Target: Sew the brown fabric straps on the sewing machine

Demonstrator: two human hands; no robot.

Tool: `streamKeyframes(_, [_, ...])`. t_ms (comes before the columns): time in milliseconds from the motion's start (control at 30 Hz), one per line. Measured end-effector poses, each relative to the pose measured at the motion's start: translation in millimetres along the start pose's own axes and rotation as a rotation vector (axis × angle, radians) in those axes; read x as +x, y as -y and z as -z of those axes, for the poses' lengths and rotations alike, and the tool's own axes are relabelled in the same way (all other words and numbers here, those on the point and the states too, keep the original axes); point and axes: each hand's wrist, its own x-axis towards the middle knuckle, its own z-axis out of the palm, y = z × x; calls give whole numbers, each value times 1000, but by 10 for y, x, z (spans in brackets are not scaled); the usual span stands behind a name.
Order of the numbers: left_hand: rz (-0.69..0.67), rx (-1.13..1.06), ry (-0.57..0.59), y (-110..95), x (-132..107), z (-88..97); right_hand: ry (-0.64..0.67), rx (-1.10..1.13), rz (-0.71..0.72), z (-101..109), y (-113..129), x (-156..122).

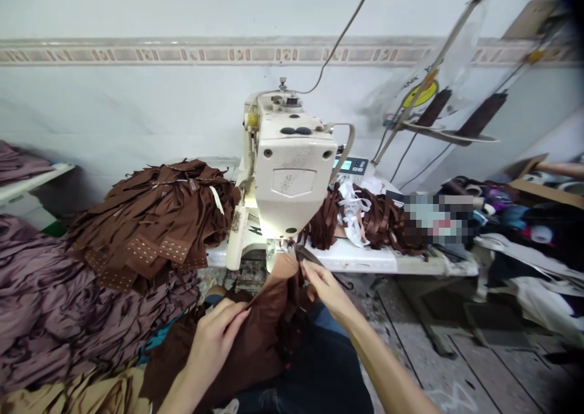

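A brown fabric garment (pixel 269 316) stretches from my lap up to the needle area of a white sewing machine (pixel 292 182). My left hand (pixel 222 326) pinches the garment's left edge between thumb and fingers. Close to the presser foot, my right hand (pixel 323 283) is closed on the fabric's right side, by a dark strip (pixel 314 257) that runs to the machine. The machine's lamp lights the top of the cloth. The needle itself is too small to make out.
Brown pieces with metal eyelets (pixel 159 207) are heaped left of the machine. Mauve fabric (pixel 41 304) piles lower left. Right of the machine lie brown straps (pixel 387 219) and white ribbon (pixel 354 210). Thread cones (pixel 481 119) stand on a rack; spools (pixel 515 216) lie at far right.
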Motion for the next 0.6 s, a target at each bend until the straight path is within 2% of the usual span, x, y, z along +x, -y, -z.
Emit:
streamKeyframes(67, [-42,123,-21,133,-55,71,92,10,-23,19,27,-47])
streamKeyframes(167, [-94,298,-64,233,-50,133,109,30,-12,12,160,-92])
streamKeyframes(300, [-124,520,-120,194,86,107,119,-5,45,-66,341,-215])
streamKeyframes(433, [-40,759,-116,131,276,-1,90,-126,116,-162,433,-474])
streamKeyframes(500, [8,715,-103,127,345,-72,161,-163,100,-181,451,-618])
streamKeyframes(600, [107,355,-106,92,374,-183,326,-195,17,-150,463,-781])
